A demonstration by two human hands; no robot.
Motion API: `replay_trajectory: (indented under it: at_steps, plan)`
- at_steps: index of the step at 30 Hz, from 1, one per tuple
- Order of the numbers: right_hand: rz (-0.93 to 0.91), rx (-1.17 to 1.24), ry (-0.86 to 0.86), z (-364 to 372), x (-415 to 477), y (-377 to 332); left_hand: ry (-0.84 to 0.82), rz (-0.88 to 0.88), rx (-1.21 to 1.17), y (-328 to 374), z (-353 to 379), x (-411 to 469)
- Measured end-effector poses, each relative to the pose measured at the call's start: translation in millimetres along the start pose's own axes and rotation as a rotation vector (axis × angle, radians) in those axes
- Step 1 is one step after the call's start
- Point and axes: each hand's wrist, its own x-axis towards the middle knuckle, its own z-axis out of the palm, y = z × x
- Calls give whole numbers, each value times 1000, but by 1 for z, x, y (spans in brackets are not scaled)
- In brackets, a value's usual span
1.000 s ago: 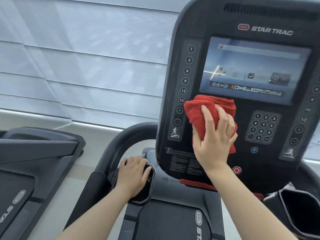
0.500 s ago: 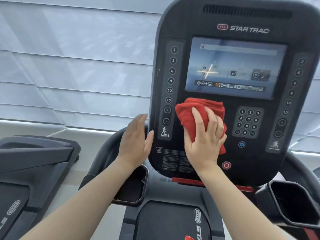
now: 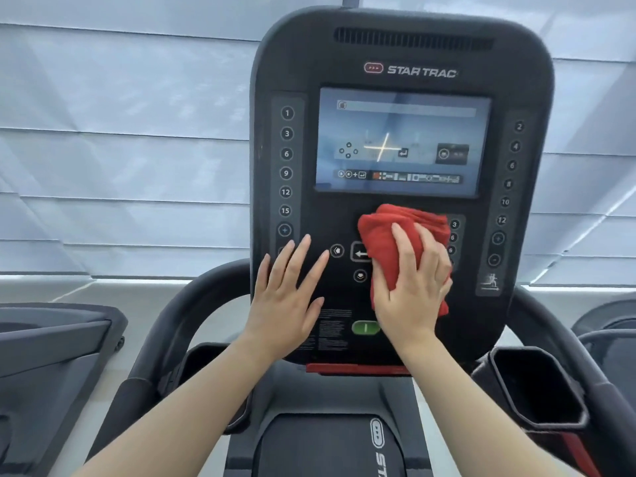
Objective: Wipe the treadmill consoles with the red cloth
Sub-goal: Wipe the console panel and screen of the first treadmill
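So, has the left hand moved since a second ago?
Yes. The left hand has risen from the tray below the console and now lies flat, fingers straight, on the console's lower-left face.

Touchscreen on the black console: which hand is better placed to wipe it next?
Right. The right hand presses the crumpled red cloth against the black treadmill console just below the glossy touchscreen; the left hand rests flat, holding nothing.
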Motion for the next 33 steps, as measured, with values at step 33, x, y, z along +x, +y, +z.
replay_trajectory:
  at_steps: [33]
  plan:
    - [-66,47,-40,-56,56,100,6,-120,-54,141,-17,92]
